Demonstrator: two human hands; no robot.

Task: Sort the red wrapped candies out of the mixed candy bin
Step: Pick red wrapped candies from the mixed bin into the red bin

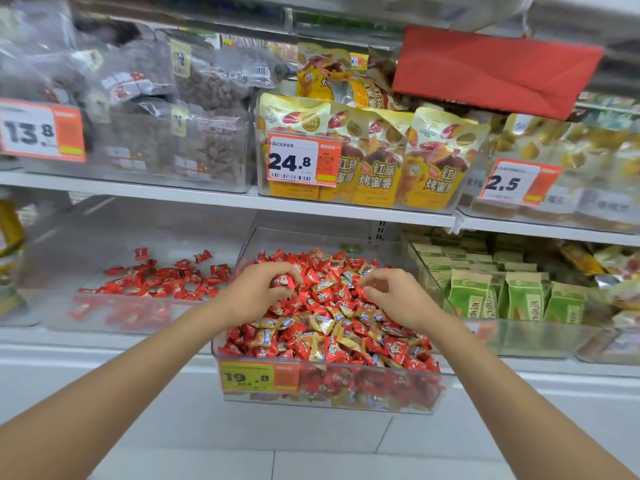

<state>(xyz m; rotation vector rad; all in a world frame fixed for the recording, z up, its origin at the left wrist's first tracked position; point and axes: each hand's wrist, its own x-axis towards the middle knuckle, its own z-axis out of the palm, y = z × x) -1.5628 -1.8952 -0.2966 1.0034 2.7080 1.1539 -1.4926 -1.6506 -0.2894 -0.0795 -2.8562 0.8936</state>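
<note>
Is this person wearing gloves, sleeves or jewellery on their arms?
No. The left hand and right hand are bare: no gloves, no ring visible. The left forearm and right forearm are bare to the frame edge, with no sleeve, watch or bracelet in view.

A single wide-angle camera on the person's head faces forward and tilts down at a shop shelf, standing close enough that the left hand (256, 292) and right hand (398, 299) reach it from the bottom corners of the view. The clear candy bin (325, 386) lies at centre. The upper shelf (207, 199) crosses above it, bowed by the lens, and the floor (311, 462) fills the bottom edge.
</note>
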